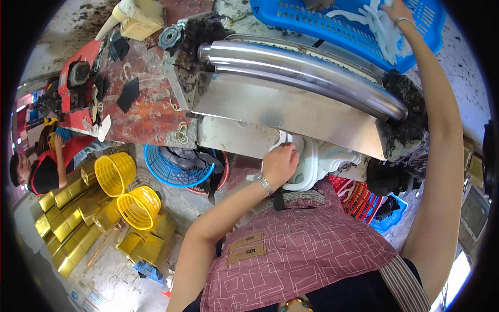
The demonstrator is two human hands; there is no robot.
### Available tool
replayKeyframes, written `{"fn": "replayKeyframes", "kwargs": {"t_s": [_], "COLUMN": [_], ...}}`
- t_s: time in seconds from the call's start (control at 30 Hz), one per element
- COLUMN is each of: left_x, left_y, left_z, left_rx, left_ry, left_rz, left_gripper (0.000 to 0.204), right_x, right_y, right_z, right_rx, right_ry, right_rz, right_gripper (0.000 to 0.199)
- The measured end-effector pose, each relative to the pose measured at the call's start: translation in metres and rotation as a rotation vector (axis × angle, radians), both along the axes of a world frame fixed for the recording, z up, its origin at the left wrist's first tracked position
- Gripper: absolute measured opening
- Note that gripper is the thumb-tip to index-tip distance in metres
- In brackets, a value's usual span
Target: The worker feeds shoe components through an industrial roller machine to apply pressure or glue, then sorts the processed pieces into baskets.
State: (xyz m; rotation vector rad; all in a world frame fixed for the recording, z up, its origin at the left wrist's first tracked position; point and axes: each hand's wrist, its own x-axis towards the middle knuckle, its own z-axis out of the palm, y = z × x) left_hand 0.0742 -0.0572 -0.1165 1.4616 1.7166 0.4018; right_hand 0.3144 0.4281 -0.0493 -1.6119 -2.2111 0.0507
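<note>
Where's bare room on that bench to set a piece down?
Bare patches: the flat steel plate below the rollers, and red benchtop between the black scraps and the plate. Crowded: the blue basket, where the right hand is, and the white parts by the left hand.

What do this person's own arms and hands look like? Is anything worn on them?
Both forearms are bare, with no sleeves or gloves showing. The left hand has a silver metal-link wristwatch at its wrist. The right hand, up by the blue plastic basket, wears a thin silver bangle. Below, the person wears a pink apron with a white line pattern.
</note>
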Motion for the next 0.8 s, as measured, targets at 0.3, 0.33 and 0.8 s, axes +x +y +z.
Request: {"fn": "replayKeyframes", "kwargs": {"t_s": [0.3,0.33,0.8], "left_x": [-0.004,-0.006,-0.050], "left_y": [-0.002,-0.003,-0.036], "left_z": [-0.006,-0.010,0.023], "left_rx": [-0.103,-0.108,-0.227], "left_ry": [0.190,0.134,-1.057], "left_rz": [-0.256,-0.275,0.486], "left_gripper": [0.050,0.050,0.029], "right_x": [-0.075,-0.082,-0.111], "right_y": [-0.218,-0.268,-0.440], "right_z": [0.109,0.109,0.040], "right_rx": [-0.132,-0.222,-0.495], "right_ry": [0.033,-0.142,0.370], "right_rz": [0.432,0.819,0.270], "right_gripper": [0.026,0.028,0.035]}}
